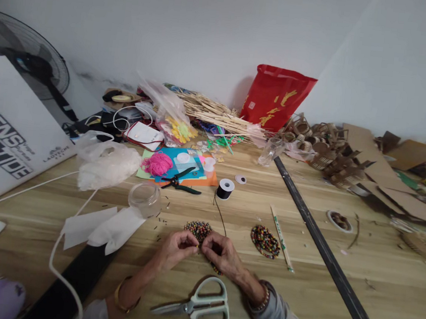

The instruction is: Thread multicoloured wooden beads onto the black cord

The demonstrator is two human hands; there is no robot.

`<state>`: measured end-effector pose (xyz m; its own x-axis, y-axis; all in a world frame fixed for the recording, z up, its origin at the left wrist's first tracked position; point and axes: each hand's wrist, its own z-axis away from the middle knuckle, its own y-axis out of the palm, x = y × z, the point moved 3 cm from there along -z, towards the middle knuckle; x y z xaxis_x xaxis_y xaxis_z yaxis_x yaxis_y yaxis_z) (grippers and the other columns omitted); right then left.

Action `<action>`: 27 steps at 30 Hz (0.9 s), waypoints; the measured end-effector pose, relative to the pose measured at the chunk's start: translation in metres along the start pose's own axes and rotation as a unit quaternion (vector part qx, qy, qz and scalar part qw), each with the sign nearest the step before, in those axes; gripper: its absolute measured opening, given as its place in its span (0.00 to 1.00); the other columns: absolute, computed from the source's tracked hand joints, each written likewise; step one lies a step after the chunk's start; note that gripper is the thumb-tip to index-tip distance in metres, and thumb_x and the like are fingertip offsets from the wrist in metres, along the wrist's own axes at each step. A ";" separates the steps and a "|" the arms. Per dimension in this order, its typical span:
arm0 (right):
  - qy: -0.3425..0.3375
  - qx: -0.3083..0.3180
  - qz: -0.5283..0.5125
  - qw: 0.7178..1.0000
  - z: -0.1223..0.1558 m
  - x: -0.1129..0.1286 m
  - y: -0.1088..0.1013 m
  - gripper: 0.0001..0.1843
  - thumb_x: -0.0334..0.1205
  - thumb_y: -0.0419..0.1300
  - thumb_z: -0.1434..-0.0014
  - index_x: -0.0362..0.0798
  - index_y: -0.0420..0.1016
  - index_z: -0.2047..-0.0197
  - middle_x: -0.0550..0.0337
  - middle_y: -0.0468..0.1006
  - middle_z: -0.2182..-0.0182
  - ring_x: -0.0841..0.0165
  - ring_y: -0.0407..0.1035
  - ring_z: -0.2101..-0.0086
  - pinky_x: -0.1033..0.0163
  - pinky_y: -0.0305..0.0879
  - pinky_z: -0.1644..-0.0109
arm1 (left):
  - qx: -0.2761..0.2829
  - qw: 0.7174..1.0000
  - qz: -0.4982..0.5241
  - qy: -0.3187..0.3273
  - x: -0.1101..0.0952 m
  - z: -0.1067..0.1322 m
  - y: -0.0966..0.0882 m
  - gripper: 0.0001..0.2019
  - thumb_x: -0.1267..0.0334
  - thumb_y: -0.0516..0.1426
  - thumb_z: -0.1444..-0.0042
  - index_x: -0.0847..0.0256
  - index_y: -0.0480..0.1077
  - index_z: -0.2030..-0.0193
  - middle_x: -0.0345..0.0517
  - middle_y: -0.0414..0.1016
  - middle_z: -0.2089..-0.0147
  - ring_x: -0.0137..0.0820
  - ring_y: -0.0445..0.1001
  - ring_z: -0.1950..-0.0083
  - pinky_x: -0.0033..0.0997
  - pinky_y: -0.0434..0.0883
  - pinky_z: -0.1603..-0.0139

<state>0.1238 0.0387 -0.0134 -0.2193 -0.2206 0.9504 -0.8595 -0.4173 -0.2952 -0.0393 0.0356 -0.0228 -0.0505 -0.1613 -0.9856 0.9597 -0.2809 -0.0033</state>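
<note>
Just in front of a pile of small multicoloured beads (197, 230), my two hands come close together. My left hand (177, 249) is closed in a pinch, with a tiny bead at its fingertips. My right hand (224, 254) pinches too, its fingers round a thin black cord (221, 216) that runs from the spool (225, 189). A short string of beads (216, 269) shows below the right hand. Large grey-handled scissors (201, 308) lie nearer to me, blades pointing left. Right of my hands rests a coiled bead string (264, 241).
Black-handled pliers (176, 181) and pink yarn (158, 164) lie on coloured sheets. A clear jar (144, 199) stands at left, a paper-wrapped stick (283, 238) at right. A dark strip (325, 247) crosses the table. Sticks (214, 111) and a red bag (276, 97) are at the back.
</note>
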 end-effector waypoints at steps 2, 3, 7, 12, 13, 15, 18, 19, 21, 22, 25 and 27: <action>-0.002 0.001 0.008 1.000 0.000 0.000 0.000 0.10 0.42 0.59 0.44 0.44 0.70 0.72 0.62 0.68 0.76 0.72 0.60 0.74 0.67 0.56 0.72 | -0.002 1.000 -0.002 -0.001 0.000 0.000 0.000 0.07 0.63 0.63 0.59 0.64 0.72 0.73 0.39 0.72 0.76 0.28 0.68 0.72 0.25 0.63 0.70; -0.004 0.002 0.011 1.000 0.000 0.000 0.000 0.10 0.42 0.59 0.43 0.44 0.70 0.72 0.62 0.69 0.76 0.72 0.61 0.74 0.67 0.56 0.71 | -0.002 1.000 -0.003 -0.002 0.001 0.000 0.000 0.07 0.63 0.63 0.59 0.64 0.72 0.73 0.39 0.72 0.75 0.28 0.68 0.72 0.25 0.63 0.70; -0.009 0.005 0.013 1.000 0.000 0.000 -0.001 0.10 0.41 0.58 0.43 0.44 0.71 0.71 0.62 0.69 0.76 0.72 0.61 0.74 0.68 0.55 0.71 | 0.004 1.000 -0.001 -0.002 0.001 0.001 0.000 0.07 0.63 0.63 0.58 0.64 0.72 0.73 0.40 0.73 0.75 0.28 0.68 0.71 0.25 0.64 0.69; -0.009 0.004 0.005 1.000 0.000 -0.002 0.000 0.09 0.40 0.58 0.43 0.43 0.71 0.71 0.62 0.70 0.76 0.71 0.62 0.73 0.68 0.57 0.70 | 0.001 1.000 -0.014 -0.002 0.000 0.001 0.000 0.06 0.64 0.63 0.58 0.64 0.73 0.73 0.40 0.73 0.74 0.29 0.69 0.70 0.26 0.65 0.68; -0.009 0.006 0.004 1.000 0.000 -0.002 0.000 0.09 0.41 0.59 0.43 0.43 0.71 0.71 0.62 0.70 0.76 0.71 0.62 0.73 0.68 0.57 0.70 | 0.000 1.000 -0.013 -0.002 0.000 0.000 -0.001 0.06 0.65 0.63 0.58 0.64 0.73 0.73 0.40 0.73 0.74 0.29 0.69 0.71 0.26 0.65 0.68; -0.009 0.010 0.002 1.000 0.000 -0.002 0.000 0.09 0.41 0.59 0.43 0.43 0.71 0.71 0.62 0.69 0.76 0.72 0.62 0.74 0.68 0.57 0.70 | 0.001 1.000 -0.008 0.000 0.001 0.000 0.000 0.06 0.65 0.62 0.58 0.64 0.72 0.73 0.40 0.73 0.75 0.29 0.69 0.71 0.26 0.65 0.68; -0.008 0.009 0.006 1.000 0.000 -0.002 0.000 0.09 0.41 0.59 0.43 0.44 0.71 0.71 0.62 0.69 0.76 0.72 0.61 0.74 0.68 0.56 0.71 | 0.000 1.000 -0.005 0.004 0.002 0.000 0.000 0.06 0.65 0.62 0.58 0.64 0.73 0.72 0.39 0.73 0.75 0.28 0.69 0.71 0.26 0.65 0.68; -0.008 0.009 0.008 1.000 0.000 -0.002 0.000 0.09 0.40 0.59 0.43 0.44 0.71 0.71 0.62 0.69 0.76 0.72 0.61 0.74 0.68 0.56 0.71 | -0.001 1.000 -0.005 0.005 0.002 0.000 0.000 0.06 0.64 0.62 0.58 0.64 0.73 0.72 0.39 0.73 0.75 0.28 0.69 0.71 0.26 0.65 0.68; -0.004 0.010 0.009 1.000 0.001 -0.003 0.001 0.08 0.40 0.59 0.44 0.43 0.71 0.71 0.62 0.69 0.76 0.72 0.61 0.74 0.69 0.55 0.72 | -0.002 1.000 -0.003 0.006 0.003 0.000 -0.001 0.06 0.65 0.62 0.58 0.64 0.73 0.72 0.39 0.73 0.75 0.28 0.69 0.71 0.25 0.65 0.69; -0.003 0.010 0.008 1.000 0.001 -0.004 0.001 0.08 0.39 0.59 0.44 0.43 0.71 0.71 0.62 0.69 0.76 0.73 0.61 0.74 0.69 0.55 0.72 | -0.003 1.000 -0.003 0.006 0.003 0.000 -0.001 0.06 0.65 0.62 0.58 0.64 0.73 0.72 0.39 0.73 0.75 0.28 0.69 0.71 0.25 0.65 0.69; -0.007 0.009 0.004 1.000 0.001 -0.003 0.000 0.08 0.40 0.59 0.44 0.44 0.71 0.70 0.63 0.69 0.76 0.72 0.61 0.74 0.68 0.56 0.72 | -0.002 1.000 -0.003 0.006 0.004 0.000 -0.001 0.06 0.65 0.63 0.58 0.64 0.73 0.72 0.40 0.74 0.75 0.28 0.69 0.71 0.25 0.65 0.69; -0.012 0.009 0.002 1.000 0.001 -0.002 0.000 0.09 0.41 0.59 0.43 0.44 0.71 0.71 0.63 0.69 0.76 0.72 0.61 0.74 0.68 0.56 0.71 | 0.000 1.000 -0.003 0.008 0.004 -0.001 -0.001 0.06 0.64 0.63 0.58 0.64 0.74 0.73 0.40 0.74 0.75 0.29 0.69 0.71 0.26 0.65 0.69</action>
<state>0.1245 0.0386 -0.0158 -0.2121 -0.2437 0.9464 -0.8496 -0.4327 -0.3018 -0.0406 0.0361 -0.0273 -0.0510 -0.1447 -0.9882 0.9597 -0.2809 -0.0084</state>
